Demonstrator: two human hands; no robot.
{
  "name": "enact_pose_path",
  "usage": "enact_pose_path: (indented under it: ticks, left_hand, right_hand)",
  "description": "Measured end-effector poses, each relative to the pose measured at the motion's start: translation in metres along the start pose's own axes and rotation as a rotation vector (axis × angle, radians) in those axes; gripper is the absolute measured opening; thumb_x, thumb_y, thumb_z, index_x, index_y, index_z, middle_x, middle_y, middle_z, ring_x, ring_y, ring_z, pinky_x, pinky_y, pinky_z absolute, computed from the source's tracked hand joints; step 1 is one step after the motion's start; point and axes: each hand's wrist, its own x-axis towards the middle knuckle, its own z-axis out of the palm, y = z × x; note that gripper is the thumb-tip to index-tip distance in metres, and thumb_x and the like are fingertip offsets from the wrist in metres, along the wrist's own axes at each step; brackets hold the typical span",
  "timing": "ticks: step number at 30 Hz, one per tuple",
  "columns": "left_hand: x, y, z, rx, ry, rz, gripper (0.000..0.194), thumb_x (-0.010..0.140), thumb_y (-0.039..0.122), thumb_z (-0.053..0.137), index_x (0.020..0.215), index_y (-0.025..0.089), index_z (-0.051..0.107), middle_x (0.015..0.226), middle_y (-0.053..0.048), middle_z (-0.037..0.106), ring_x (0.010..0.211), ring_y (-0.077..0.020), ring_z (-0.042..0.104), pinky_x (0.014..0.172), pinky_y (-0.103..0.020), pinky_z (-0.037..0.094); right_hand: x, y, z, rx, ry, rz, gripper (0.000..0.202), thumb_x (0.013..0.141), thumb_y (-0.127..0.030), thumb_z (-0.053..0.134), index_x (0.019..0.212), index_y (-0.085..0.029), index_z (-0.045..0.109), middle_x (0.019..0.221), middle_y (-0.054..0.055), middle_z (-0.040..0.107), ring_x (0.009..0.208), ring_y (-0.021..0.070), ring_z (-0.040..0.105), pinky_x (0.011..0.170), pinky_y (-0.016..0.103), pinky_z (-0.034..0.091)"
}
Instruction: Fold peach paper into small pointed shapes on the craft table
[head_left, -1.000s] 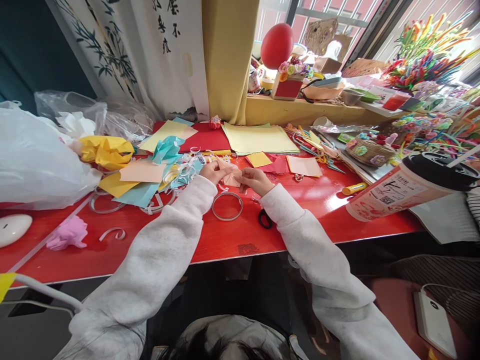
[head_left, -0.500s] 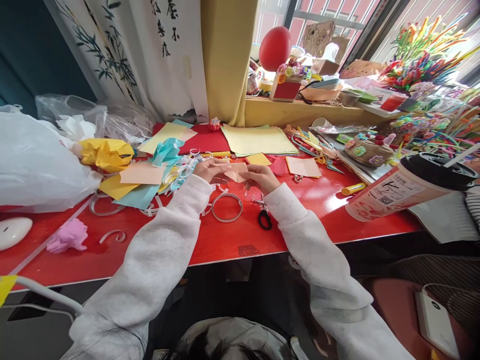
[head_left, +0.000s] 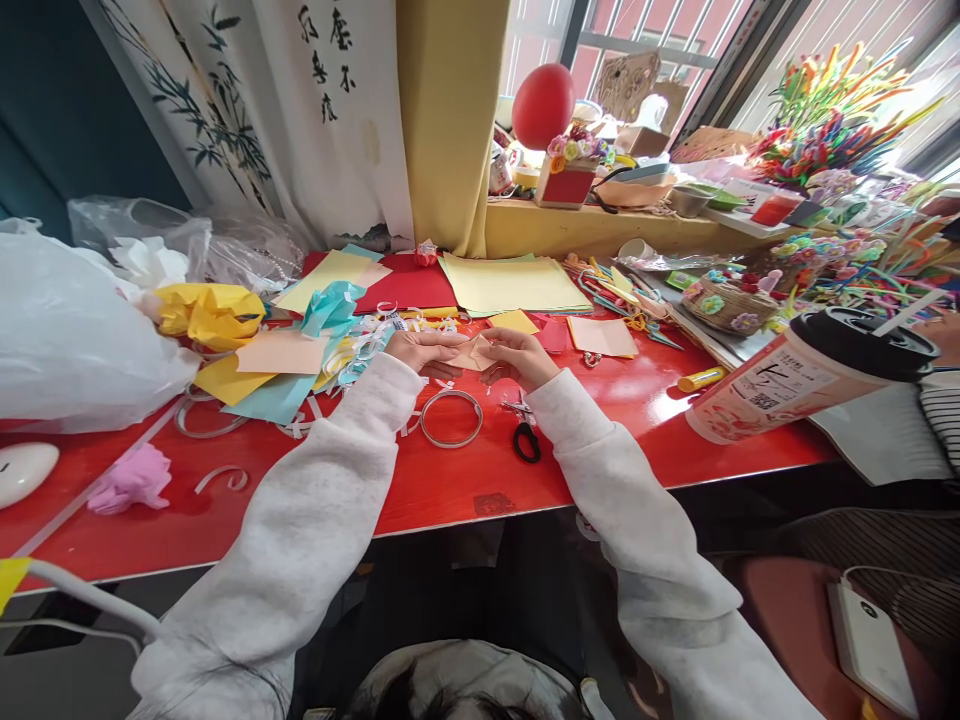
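Glossy red table (head_left: pixel 435 490): left hand (head_left: pixel 420 351) and right hand (head_left: pixel 523 357) pinch creased peach paper (head_left: pixel 471 354).

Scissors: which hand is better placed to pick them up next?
Likely the right hand: the scissors lie close to it, while the left hand is farther off. Both hands hold the paper, so the right would first release it.
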Motion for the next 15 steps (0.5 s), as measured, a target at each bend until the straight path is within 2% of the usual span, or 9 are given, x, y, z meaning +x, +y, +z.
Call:
enact_pose_path:
  ticks: [7, 12, 15]
  left_hand:
    - [-0.0021, 0.0013, 0.0035, -0.037, -0.001, -0.019, 0.031, 0.056, 0.01, 0.064, 0.087, 0.014, 0.066, 0.059, -0.004, 0.065, 0.055, -0.0178, 0.063, 0.059, -0.031, 0.053]
    - [0.001, -0.0002, 0.0014, -0.02, 0.027, 0.037, 0.034, 0.055, 0.014, 0.067, 0.089, 0.013, 0.065, 0.062, -0.004, 0.065, 0.055, -0.0174, 0.062, 0.059, -0.03, 0.053]
    - [0.002, -0.0023, 0.0024, 0.027, 0.004, 0.062, 0.038, 0.054, 0.019, 0.068, 0.091, 0.013, 0.064, 0.063, -0.003, 0.064, 0.051, -0.0152, 0.061, 0.055, -0.029, 0.052]
  right_hand:
    - [0.0015, 0.0036, -0.0037, 0.067, 0.005, -0.02, 0.021, 0.065, -0.018, 0.057, 0.085, -0.016, 0.053, 0.052, -0.003, 0.058, 0.04, 0.0084, 0.056, 0.04, 0.017, 0.046]
    - [0.0028, 0.0057, -0.0027, 0.087, -0.049, 0.068, 0.019, 0.067, -0.022, 0.06, 0.084, -0.014, 0.056, 0.067, 0.003, 0.063, 0.058, 0.012, 0.063, 0.047, 0.018, 0.051]
    - [0.0037, 0.0072, -0.0022, 0.066, -0.048, 0.045, 0.019, 0.066, -0.02, 0.061, 0.082, -0.01, 0.058, 0.07, 0.004, 0.064, 0.06, 0.0118, 0.062, 0.052, 0.019, 0.053]
